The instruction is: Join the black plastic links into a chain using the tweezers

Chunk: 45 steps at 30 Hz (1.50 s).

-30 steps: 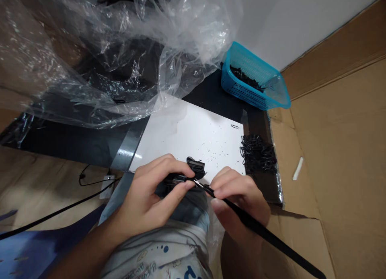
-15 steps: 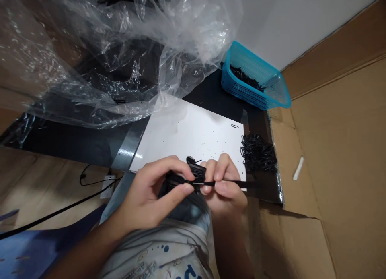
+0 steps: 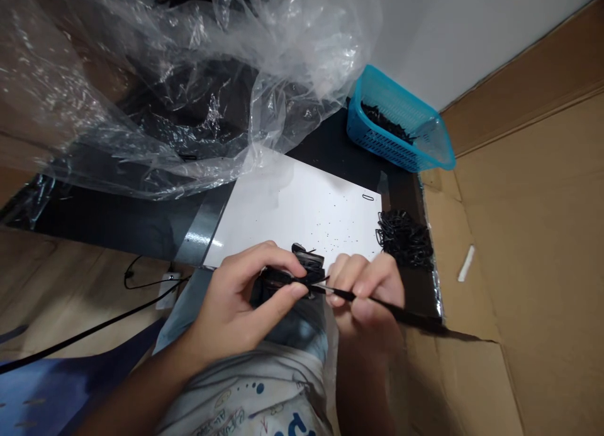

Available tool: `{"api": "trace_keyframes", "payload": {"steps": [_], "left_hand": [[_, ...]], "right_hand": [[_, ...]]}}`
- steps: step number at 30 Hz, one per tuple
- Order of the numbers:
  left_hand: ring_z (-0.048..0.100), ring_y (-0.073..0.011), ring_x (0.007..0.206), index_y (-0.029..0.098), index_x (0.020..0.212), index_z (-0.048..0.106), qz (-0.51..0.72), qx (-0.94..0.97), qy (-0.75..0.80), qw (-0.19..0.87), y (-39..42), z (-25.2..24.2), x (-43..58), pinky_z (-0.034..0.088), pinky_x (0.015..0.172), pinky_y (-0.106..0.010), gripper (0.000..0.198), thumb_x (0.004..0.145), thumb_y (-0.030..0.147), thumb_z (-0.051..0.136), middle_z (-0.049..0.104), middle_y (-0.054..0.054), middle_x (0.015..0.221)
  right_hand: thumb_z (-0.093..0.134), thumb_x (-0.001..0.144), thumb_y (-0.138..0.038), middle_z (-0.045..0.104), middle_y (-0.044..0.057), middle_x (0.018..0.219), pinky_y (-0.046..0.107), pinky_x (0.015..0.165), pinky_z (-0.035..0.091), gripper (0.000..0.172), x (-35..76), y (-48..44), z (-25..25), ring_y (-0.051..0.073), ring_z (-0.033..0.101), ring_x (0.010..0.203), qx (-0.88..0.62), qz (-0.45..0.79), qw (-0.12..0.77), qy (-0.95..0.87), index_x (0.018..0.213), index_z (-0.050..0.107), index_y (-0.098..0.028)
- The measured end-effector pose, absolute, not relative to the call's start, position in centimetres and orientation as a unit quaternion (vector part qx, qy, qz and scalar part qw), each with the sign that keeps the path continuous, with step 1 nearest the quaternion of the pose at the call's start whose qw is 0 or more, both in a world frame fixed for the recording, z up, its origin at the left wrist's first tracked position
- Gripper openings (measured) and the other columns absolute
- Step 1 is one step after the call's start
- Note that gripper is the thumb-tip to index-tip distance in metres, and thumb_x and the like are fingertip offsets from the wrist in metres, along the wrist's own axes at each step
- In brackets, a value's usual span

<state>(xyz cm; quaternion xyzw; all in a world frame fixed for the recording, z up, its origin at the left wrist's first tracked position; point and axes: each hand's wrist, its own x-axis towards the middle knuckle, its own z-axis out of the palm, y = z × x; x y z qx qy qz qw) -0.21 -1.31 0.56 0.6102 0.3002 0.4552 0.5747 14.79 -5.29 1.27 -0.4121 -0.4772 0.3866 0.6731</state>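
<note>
My left hand (image 3: pixel 245 297) pinches a small black part between thumb and forefinger. A bundle of dark pieces (image 3: pixel 309 260) shows beside and behind those fingertips; their exact kind is unclear. In my right hand (image 3: pixel 365 291) is a slim black tool (image 3: pixel 344 294) with a thin, pale metallic tip. That tip points left and meets the black part at my left fingertips; whether it is tweezers or a blade I cannot tell. Both hands are over the near edge of a white sheet (image 3: pixel 287 203), which is sprinkled with black specks. One thin black oval loop (image 3: pixel 368 197) lies at its far right corner.
A heap of black loops (image 3: pixel 404 240) lies right of the sheet on the black tabletop (image 3: pixel 321 140). Farther back stands a blue basket (image 3: pixel 387 143) holding black pieces. Clear plastic (image 3: pixel 212 109) covers the back left. Cardboard (image 3: pixel 533 190) borders the right side.
My right hand has moved right and slightly down, and the black tool now slants down to the right. The left hand has barely shifted and keeps its pinch.
</note>
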Motion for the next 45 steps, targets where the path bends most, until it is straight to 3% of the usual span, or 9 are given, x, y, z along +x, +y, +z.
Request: {"api": "trace_keyframes", "payload": {"steps": [2, 7, 22, 33, 39, 45], "left_hand": [[0.056, -0.0132, 0.072, 0.021, 0.091, 0.063, 0.456, 0.619, 0.299, 0.565, -1.3, 0.5, -0.3, 0.044, 0.065, -0.026, 0.013, 0.083, 0.011, 0.065, 0.062, -0.001, 0.079], [0.057, -0.0146, 0.072, 0.022, 0.091, 0.063, 0.452, 0.624, 0.298, 0.564, -1.4, 0.6, -0.4, 0.045, 0.065, -0.028, 0.012, 0.084, 0.013, 0.064, 0.062, -0.002, 0.079], [0.055, -0.0106, 0.074, 0.021, 0.092, 0.061, 0.433, 0.626, 0.282, 0.584, -1.5, 0.7, -0.7, 0.042, 0.068, -0.023, 0.013, 0.085, 0.01, 0.062, 0.06, 0.001, 0.081], [0.053, -0.007, 0.074, 0.022, 0.089, 0.061, 0.378, 0.607, 0.29, 0.636, -1.0, 0.9, -0.8, 0.041, 0.067, -0.017, 0.011, 0.086, 0.011, 0.06, 0.057, 0.005, 0.08], [0.053, -0.0061, 0.075, 0.022, 0.088, 0.061, 0.408, 0.597, 0.311, 0.617, -1.2, 0.5, -0.4, 0.041, 0.067, -0.014, 0.012, 0.085, 0.01, 0.06, 0.058, 0.005, 0.08], [0.054, -0.007, 0.071, 0.021, 0.086, 0.061, 0.422, 0.607, 0.311, 0.597, -1.3, 0.6, -0.4, 0.042, 0.064, -0.016, 0.014, 0.082, 0.007, 0.06, 0.059, 0.004, 0.077]], "right_hand": [[0.06, 0.08, -0.021, 0.056, -0.001, 0.067, 0.028, 0.053, 0.043, 0.007, 15.1, -6.4, 1.5, 0.014, 0.052, 0.059, -0.444, 0.282, 0.642, -0.558, 0.084, 0.056, -0.024], [0.056, 0.076, -0.007, 0.061, 0.002, 0.075, 0.032, 0.059, 0.044, 0.025, 15.5, -7.4, 1.8, 0.014, 0.056, 0.066, -0.434, 0.205, 0.579, -0.66, 0.097, 0.059, -0.019], [0.053, 0.076, -0.007, 0.057, 0.001, 0.071, 0.029, 0.057, 0.042, 0.016, 16.2, -7.0, 2.3, 0.013, 0.053, 0.064, -0.428, 0.244, 0.536, -0.686, 0.087, 0.056, -0.018], [0.052, 0.078, -0.006, 0.055, 0.001, 0.07, 0.029, 0.056, 0.041, 0.013, 17.6, -6.5, 5.2, 0.013, 0.049, 0.064, -0.425, 0.141, 0.329, -0.832, 0.079, 0.054, -0.019], [0.053, 0.081, -0.007, 0.055, 0.001, 0.068, 0.028, 0.055, 0.042, 0.015, 17.5, -6.1, 4.4, 0.014, 0.05, 0.064, -0.414, 0.08, 0.322, -0.848, 0.075, 0.054, -0.021], [0.058, 0.079, -0.011, 0.056, -0.002, 0.066, 0.028, 0.051, 0.041, 0.014, 18.4, -6.0, 4.1, 0.012, 0.049, 0.057, -0.48, 0.115, 0.404, -0.77, 0.081, 0.055, -0.024]]}}
